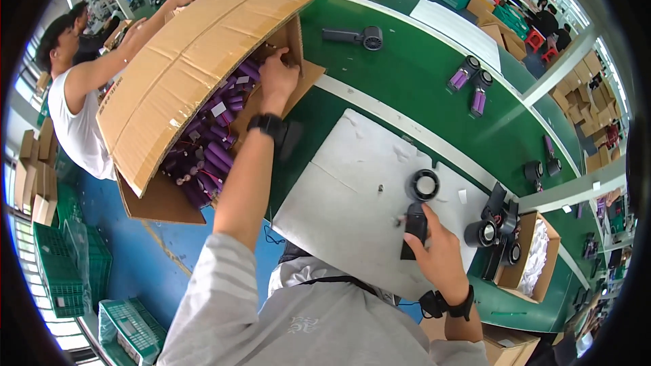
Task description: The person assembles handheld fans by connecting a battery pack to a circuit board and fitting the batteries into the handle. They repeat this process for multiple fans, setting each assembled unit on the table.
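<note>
My left hand (278,81) reaches into an open cardboard box (203,34), its fingers bent close to the inner side wall. What they hold, if anything, is hidden. Purple battery cells (218,156) with thin wires lie heaped in the box, below and left of that hand. My right hand (437,247) grips the black handle of a small handheld fan (416,220). The fan's round head, with a pale ring, points away from me over a white foam sheet (339,176). A tiny dark part (381,188) lies on the sheet left of the fan head.
Several black fan units (483,232) stand right of the foam sheet, beside a small carton (542,257) with white wrapping. Across the green bench (407,61) lie a black fan (352,36) and units with purple cells (462,74). A co-worker (81,95) reaches behind the box. Green crates (132,329) sit lower left.
</note>
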`<state>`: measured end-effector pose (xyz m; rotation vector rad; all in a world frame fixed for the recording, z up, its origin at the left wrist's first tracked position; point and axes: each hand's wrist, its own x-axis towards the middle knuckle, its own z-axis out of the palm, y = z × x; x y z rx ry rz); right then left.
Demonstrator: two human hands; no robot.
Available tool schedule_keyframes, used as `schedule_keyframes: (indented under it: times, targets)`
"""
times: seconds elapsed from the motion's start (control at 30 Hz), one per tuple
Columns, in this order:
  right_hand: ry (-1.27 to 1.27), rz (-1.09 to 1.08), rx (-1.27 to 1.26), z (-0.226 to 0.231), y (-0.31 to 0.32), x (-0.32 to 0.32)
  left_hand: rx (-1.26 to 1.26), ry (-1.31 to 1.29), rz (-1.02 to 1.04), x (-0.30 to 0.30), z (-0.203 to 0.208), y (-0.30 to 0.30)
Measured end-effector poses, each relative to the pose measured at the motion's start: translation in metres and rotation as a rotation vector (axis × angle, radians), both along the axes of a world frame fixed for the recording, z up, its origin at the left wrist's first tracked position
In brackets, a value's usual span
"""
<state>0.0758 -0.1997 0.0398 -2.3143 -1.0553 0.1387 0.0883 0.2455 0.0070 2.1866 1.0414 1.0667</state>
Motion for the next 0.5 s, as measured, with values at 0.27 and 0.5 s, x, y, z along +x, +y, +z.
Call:
schedule_keyframes:
  times: [0.27,0.5]
  targets:
    - [0.248,0.04,0.207,-0.036,-0.004,0.024,-0.051,0.237,-0.029,-0.02,-0.015,0.047]
    - [-0.149,-0.074,0.584,-0.024,0.004,0.035,-0.671,-0.2,-0.959,-0.083,0.114,-0.153]
